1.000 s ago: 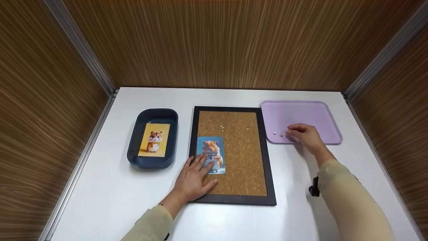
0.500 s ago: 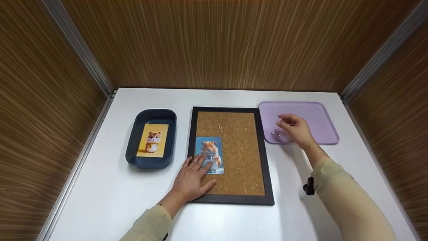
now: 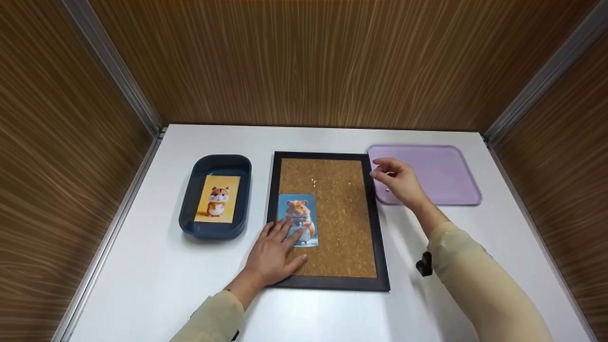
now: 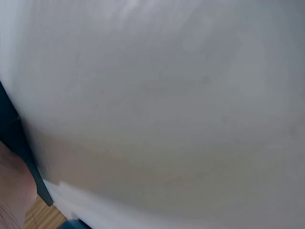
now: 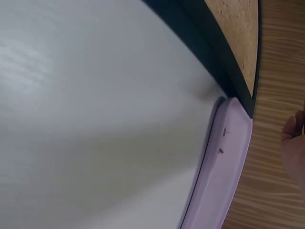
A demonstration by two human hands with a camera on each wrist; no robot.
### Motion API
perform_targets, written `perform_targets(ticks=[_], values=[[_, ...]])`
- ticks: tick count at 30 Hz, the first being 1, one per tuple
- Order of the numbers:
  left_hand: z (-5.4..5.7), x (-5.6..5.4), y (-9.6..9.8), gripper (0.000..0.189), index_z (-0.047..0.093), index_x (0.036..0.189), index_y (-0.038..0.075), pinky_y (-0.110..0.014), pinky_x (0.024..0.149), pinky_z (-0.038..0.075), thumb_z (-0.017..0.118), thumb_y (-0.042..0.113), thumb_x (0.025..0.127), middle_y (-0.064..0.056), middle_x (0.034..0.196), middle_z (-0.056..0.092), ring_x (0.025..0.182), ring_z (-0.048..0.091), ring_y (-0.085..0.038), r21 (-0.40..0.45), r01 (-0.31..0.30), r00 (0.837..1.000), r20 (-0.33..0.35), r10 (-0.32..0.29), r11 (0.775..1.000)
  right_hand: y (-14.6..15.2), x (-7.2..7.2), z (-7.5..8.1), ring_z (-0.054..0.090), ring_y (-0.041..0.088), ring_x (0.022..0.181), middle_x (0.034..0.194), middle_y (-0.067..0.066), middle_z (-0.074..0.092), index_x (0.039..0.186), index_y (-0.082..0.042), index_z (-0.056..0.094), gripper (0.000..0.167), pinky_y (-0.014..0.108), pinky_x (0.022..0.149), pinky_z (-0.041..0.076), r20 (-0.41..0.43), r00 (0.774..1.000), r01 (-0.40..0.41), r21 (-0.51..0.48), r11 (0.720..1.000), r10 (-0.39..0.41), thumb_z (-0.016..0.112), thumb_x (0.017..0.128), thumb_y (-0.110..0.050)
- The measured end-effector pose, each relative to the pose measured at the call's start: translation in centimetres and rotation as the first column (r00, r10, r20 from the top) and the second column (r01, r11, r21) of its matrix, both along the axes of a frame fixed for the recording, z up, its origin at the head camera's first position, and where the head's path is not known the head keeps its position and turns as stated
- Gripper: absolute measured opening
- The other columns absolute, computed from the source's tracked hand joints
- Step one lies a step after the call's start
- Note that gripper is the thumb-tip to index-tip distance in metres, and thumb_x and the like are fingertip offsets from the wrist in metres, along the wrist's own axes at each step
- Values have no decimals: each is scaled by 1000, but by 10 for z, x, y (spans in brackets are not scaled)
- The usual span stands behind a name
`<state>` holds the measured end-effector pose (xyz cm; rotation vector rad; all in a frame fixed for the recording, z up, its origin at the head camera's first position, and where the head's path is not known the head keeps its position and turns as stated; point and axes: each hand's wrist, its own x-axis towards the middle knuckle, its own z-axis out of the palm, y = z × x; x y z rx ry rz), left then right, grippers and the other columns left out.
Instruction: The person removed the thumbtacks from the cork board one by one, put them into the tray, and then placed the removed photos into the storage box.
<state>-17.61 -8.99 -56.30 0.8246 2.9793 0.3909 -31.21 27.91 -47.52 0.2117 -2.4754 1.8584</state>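
Observation:
In the head view, my left hand [image 3: 270,256] rests with spread fingers on the lower left of a blue hamster picture card [image 3: 304,209] and on the frame of a black-edged cork board [image 3: 346,228]. My right hand [image 3: 401,183] hovers above the left edge of a purple tray [image 3: 441,175], close to the board's right side. Its thumb and fingers are bent in a pinch around what seems a small pin, too tiny to make out clearly. A pin [image 3: 387,189] lies in the tray below. The right wrist view shows two pins [image 5: 220,151] there.
Left of the board stands a dark blue bin [image 3: 190,209] holding a yellow hamster card [image 3: 218,199]. A small cluster of pins [image 3: 313,182] sits on the upper cork. Wood-patterned panels [image 3: 304,61] enclose the white table [image 3: 142,266].
My right hand has lifted from the pins in the tray and moved left toward the cork board. My left hand has stayed on the blue card and frame.

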Motion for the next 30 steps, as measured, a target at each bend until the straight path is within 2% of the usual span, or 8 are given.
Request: perform_targets(ticks=[1, 4, 6, 8, 11, 19, 26, 30], values=[[0, 0, 0, 75, 47, 162, 24, -52, 129, 17, 42, 70, 104, -9, 169, 38, 158, 31, -28, 0, 0, 1000, -1, 0, 1000, -4, 2, 4, 63, 9, 82, 95, 12, 70, 126, 15, 67, 33, 17, 70, 51, -1, 1000, -8, -1, 1000, 8, 73, 95, 6], [0, 0, 0, 74, 48, 162, 24, -52, 129, 18, 43, 70, 104, -10, 169, 39, 158, 31, -28, 3, 1, 1000, -7, 0, 1000, -15, 8, 12, 64, 9, 82, 95, 12, 71, 125, 14, 68, 32, 19, 71, 51, -7, 999, -35, -5, 999, 35, 73, 95, 5], [0, 0, 0, 74, 49, 161, 23, -53, 129, 19, 44, 69, 104, -10, 169, 39, 158, 31, -28, 6, 1, 1000, -13, -1, 1000, -21, 10, 14, 64, 10, 85, 95, 12, 71, 125, 14, 67, 32, 19, 78, 51, -13, 999, -50, -12, 999, 50, 73, 95, 5], [0, 1, 0, 73, 50, 161, 23, -53, 129, 19, 44, 69, 104, -10, 169, 40, 158, 32, -28, 8, 1, 1000, -16, -1, 1000, -25, 10, 13, 64, 10, 85, 95, 12, 71, 125, 14, 67, 32, 20, 77, 50, -11, 998, -61, -31, 998, 61, 73, 95, 6], [-1, 0, 1, 74, 50, 161, 22, -53, 129, 19, 44, 69, 104, -10, 169, 39, 158, 32, -28, 6, 1, 1000, -15, -1, 1000, -32, 9, 8, 63, 12, 86, 96, 13, 70, 125, 17, 65, 33, 20, 77, 51, -8, 997, -71, -71, 995, 71, 73, 94, 8], [-1, -1, 1, 75, 49, 162, 24, -53, 129, 18, 42, 70, 104, -9, 169, 38, 158, 31, -28, -2, 2, 1000, -5, -2, 1000, -39, -4, -26, 65, 13, 92, 111, 28, 69, 133, 10, 65, 39, 19, 76, 55, -20, 995, -100, -55, 993, 99, 74, 96, 5], [-1, -1, 0, 75, 48, 162, 24, -53, 129, 18, 42, 71, 104, -9, 170, 38, 158, 30, -28, -3, -1, 1000, 2, 1, 1000, -52, -4, -32, 66, 19, 105, 120, 28, 70, 135, 3, 67, 40, 24, 89, 53, 6, 992, -123, -46, 991, 124, 76, 97, -2], [-1, -1, 0, 75, 48, 162, 24, -53, 129, 19, 43, 70, 104, -10, 170, 38, 158, 31, -28, 2, 1, 1000, 4, -1, 1000, -58, -2, -33, 66, 23, 107, 121, 26, 69, 137, 4, 65, 42, 26, 91, 55, 26, 990, -137, -64, 988, 139, 77, 96, -3]])
